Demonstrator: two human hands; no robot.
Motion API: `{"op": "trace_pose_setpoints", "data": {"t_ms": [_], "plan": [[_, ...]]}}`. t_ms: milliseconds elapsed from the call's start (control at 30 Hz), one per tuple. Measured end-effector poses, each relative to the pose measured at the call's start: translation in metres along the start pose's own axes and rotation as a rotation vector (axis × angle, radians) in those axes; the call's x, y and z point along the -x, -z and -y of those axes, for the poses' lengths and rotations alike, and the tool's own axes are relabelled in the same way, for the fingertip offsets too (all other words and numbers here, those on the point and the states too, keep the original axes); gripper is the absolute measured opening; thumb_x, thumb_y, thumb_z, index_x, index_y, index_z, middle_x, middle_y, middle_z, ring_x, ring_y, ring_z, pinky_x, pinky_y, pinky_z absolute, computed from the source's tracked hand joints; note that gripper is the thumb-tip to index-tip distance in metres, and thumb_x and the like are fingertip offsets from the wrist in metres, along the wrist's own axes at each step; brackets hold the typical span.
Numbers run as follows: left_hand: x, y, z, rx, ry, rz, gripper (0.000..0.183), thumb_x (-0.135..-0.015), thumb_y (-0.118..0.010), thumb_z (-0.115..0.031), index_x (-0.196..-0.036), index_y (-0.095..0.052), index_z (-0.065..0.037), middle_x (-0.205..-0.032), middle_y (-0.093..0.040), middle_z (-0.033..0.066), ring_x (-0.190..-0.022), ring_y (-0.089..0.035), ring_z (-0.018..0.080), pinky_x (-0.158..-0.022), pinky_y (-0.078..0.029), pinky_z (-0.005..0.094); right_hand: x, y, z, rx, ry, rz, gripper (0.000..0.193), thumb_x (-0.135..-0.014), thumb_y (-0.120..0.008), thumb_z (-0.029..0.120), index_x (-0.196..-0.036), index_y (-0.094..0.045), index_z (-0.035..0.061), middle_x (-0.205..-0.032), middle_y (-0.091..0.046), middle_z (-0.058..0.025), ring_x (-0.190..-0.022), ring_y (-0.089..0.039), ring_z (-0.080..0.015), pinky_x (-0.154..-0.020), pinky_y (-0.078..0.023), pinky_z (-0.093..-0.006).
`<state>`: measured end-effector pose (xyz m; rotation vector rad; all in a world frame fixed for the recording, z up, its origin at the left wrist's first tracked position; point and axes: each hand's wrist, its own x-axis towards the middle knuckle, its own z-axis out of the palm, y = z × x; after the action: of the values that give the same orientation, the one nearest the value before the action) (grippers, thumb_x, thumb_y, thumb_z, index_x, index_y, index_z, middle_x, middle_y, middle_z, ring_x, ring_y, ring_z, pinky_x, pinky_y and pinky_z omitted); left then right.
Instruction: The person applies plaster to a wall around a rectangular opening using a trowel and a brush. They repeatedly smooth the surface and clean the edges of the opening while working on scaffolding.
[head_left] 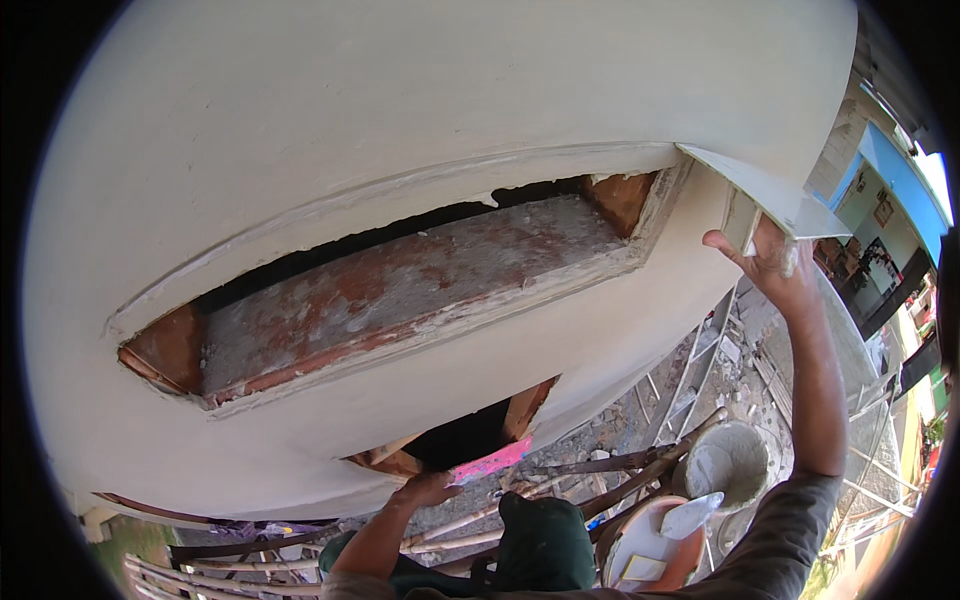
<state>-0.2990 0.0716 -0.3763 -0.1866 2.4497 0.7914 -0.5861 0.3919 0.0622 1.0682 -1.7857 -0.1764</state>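
Observation:
My right hand (778, 268) is raised at the right end of the pale plastered wall (420, 95), its thumb sticking out to the left. It grips a flat plastering trowel (765, 190) from below, and the wide pale blade lies against the wall by the corner of a long opening (410, 285). Fresh-looking plaster edges frame this opening, which has a rough grey and reddish ledge inside. Lower down, my left hand (428, 490) is closed over the bottom edge of a smaller opening (470, 430), beside a bright pink strip (492, 463). Its fingertips are partly hidden.
Bamboo poles (470, 530) cross below me. A bucket of grey mortar (728, 462) stands at lower right, beside an orange-rimmed tub (655, 545) with a whitish scoop-shaped blade (692, 515) on it. A ladder (692, 385) and rubble lie beyond; a blue-framed doorway (880, 230) is far right.

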Motion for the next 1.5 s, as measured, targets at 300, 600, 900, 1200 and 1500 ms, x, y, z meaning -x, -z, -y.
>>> {"op": "trace_pose_setpoints", "data": {"t_ms": [300,600,900,1200,1500], "plan": [[-0.011,-0.007,0.012,-0.005,-0.108,-0.03,0.051,-0.09,-0.055,-0.047,-0.108,-0.062,0.0,-0.105,-0.065,0.022,-0.103,-0.062,0.0368,-0.088,-0.048,0.0453,-0.007,0.016,0.058,-0.558,-0.03,0.054,0.042,-0.081,-0.073,0.024,-0.118,-0.064,0.0085,-0.112,-0.066,-0.0093,-0.103,-0.063,-0.0273,-0.089,-0.049,-0.0376],[-0.006,0.002,0.005,-0.029,-0.055,-0.031,0.054,-0.091,-0.052,-0.052,-0.12,-0.06,-0.007,-0.113,-0.065,0.0181,-0.108,-0.061,0.0343,-0.092,-0.047,0.0437,-0.052,0.016,0.112,-0.557,0.071,0.091,0.052,-0.076,-0.081,0.031,-0.119,-0.062,0.0092,-0.106,-0.067,-0.006,-0.091,-0.063,-0.0228,-0.079,-0.051,-0.0328],[-0.004,0.008,0.006,-0.053,-0.066,-0.024,0.054,-0.09,-0.052,-0.052,-0.12,-0.06,-0.008,-0.113,-0.065,0.0181,-0.108,-0.061,0.0349,-0.093,-0.047,0.0446,-0.061,0.018,0.124,-0.493,0.093,0.066,0.054,-0.076,-0.081,0.033,-0.121,-0.06,0.0093,-0.105,-0.067,-0.0067,-0.09,-0.063,-0.024,-0.077,-0.051,-0.0335],[-0.003,0.0,0.019,-0.018,-0.034,-0.004,0.053,-0.091,-0.052,-0.052,-0.12,-0.06,-0.008,-0.114,-0.064,0.0183,-0.109,-0.06,0.0349,-0.093,-0.047,0.0446,-0.045,0.017,0.1,-0.385,0.1,-0.023,0.057,-0.076,-0.081,0.034,-0.123,-0.058,0.0094,-0.104,-0.066,-0.0074,-0.089,-0.063,-0.0252,-0.076,-0.051,-0.0341],[-0.002,0.005,0.012,-0.004,-0.046,-0.014,0.054,-0.091,-0.052,-0.052,-0.119,-0.059,-0.006,-0.114,-0.064,0.0196,-0.11,-0.059,0.0346,-0.092,-0.047,0.0441,-0.043,0.039,0.076,-0.103,0.004,-0.085,0.056,-0.072,-0.081,0.043,-0.115,-0.064,0.011,-0.093,-0.067,-0.0087,-0.084,-0.066,-0.0287,-0.068,-0.052,-0.0392]]}}
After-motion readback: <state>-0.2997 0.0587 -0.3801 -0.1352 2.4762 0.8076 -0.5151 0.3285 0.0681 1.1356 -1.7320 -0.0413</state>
